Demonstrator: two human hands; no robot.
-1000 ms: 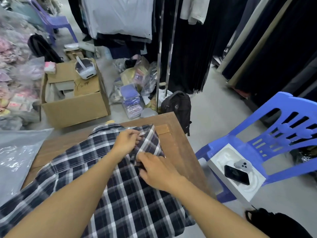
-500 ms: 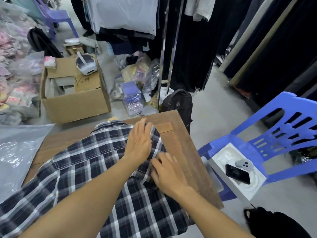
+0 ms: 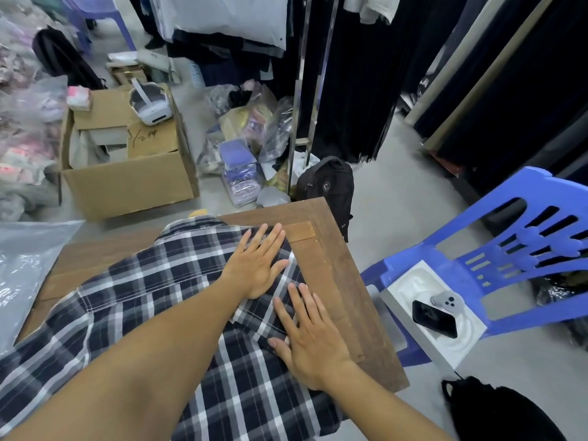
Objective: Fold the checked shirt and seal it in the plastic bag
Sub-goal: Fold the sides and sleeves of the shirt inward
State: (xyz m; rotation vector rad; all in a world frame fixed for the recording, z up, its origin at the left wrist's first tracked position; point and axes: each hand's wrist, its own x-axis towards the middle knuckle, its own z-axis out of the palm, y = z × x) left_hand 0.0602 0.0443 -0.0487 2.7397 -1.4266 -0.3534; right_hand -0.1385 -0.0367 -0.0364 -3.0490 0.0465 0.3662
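The checked shirt (image 3: 152, 294), dark navy with white lines, lies spread over the wooden table (image 3: 331, 278), its lower part hanging toward me. My left hand (image 3: 259, 264) presses flat on the shirt's far right part, fingers spread. My right hand (image 3: 310, 335) lies flat on a folded-in piece of cloth along the shirt's right edge, just nearer to me. Neither hand grips anything. A clear plastic bag (image 3: 28, 268) lies at the table's left side, partly out of view.
A blue plastic chair (image 3: 521, 249) stands to the right, holding a white box with a phone (image 3: 434, 318). Beyond the table stand a black backpack (image 3: 327, 183), a cardboard box (image 3: 127, 176), bagged goods and racks of hanging clothes. Another black bag (image 3: 499, 412) lies at lower right.
Both hands went from pinching the cloth near the shirt's right side to lying flat and open on it. The left hand slid farther out toward the table's far corner.
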